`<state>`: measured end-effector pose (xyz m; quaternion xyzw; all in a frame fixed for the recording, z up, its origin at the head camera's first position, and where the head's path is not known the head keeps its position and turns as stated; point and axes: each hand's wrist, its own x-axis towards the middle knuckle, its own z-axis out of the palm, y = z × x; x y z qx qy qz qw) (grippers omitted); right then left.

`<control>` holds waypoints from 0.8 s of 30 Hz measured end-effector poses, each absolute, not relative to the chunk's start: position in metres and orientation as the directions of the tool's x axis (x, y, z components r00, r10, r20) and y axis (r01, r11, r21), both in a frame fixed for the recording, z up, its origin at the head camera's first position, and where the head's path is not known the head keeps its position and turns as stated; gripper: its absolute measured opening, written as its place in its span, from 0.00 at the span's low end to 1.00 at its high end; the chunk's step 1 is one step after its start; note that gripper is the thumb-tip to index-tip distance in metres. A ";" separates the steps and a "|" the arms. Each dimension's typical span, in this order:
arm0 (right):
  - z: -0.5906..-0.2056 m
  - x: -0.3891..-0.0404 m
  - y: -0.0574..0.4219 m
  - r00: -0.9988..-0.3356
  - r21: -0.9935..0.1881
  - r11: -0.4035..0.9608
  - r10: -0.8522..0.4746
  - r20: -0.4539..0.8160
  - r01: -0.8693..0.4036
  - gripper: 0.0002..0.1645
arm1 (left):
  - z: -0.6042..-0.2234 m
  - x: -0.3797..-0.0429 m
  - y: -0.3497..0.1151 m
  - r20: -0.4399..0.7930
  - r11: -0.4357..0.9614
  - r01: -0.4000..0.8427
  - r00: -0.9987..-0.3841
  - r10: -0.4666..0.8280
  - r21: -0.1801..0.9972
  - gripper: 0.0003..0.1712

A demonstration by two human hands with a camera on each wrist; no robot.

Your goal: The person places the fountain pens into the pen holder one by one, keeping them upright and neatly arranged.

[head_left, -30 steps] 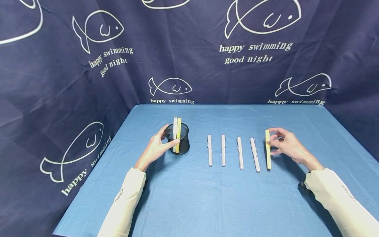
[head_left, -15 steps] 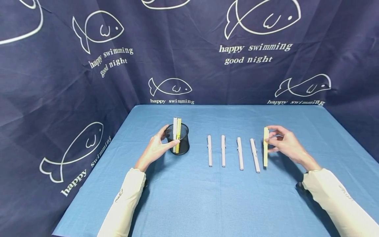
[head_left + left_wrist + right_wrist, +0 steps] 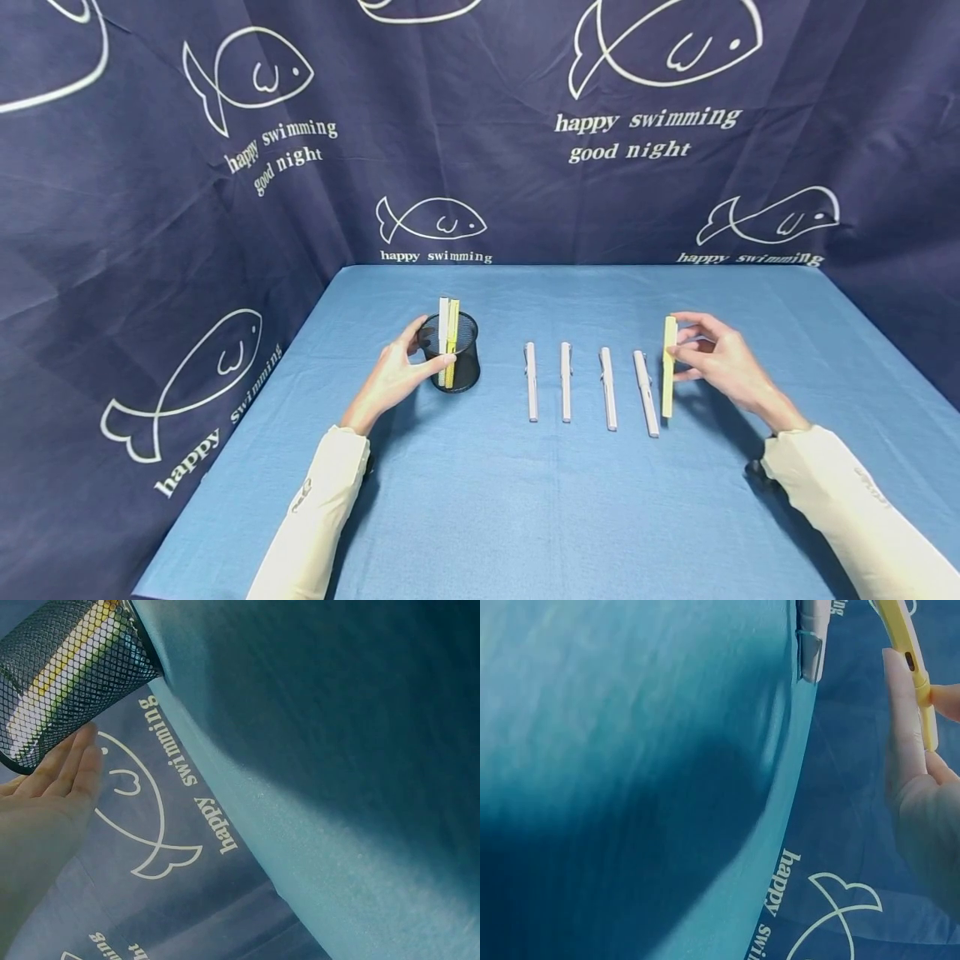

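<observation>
Toward the left of the table my left hand (image 3: 396, 372) holds a black mesh pen cup (image 3: 468, 360), thumb in front and fingers round the far side. Inside it stand a white pen (image 3: 443, 321) and a yellow pen (image 3: 453, 321); both show through the mesh in the left wrist view. On the right, my right hand (image 3: 718, 360) pinches a second yellow pen (image 3: 667, 383) between thumb and fingers near its upper part. In the right wrist view this pen (image 3: 901, 634) is raised off the cloth, with a finger straight along it.
Several pale pink pens lie in a spaced row between the hands, from the leftmost pen (image 3: 532, 383) to the rightmost pen (image 3: 646, 396), beside the held pen. Blue cloth (image 3: 480, 500) covers the table. A dark fish-print curtain (image 3: 525, 208) hangs behind and at the sides.
My right hand has lifted the yellow pen and shifted it slightly left, toward the row of pens. The left hand and pen cup have stayed in place.
</observation>
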<state>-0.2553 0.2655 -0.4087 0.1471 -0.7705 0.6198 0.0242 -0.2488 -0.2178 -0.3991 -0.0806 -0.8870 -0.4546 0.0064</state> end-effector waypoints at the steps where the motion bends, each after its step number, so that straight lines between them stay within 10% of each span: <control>1: -0.409 -0.255 0.264 -0.955 -0.947 0.188 -0.199 0.222 -0.260 0.30 | -0.399 -0.249 -0.218 0.083 0.574 0.148 -0.987 0.137 0.806 0.56; 24: -0.407 -0.258 0.250 -0.946 -0.948 0.131 -0.191 0.263 -0.290 0.31 | -0.401 -0.250 -0.218 0.095 0.559 0.161 -0.985 0.145 0.813 0.56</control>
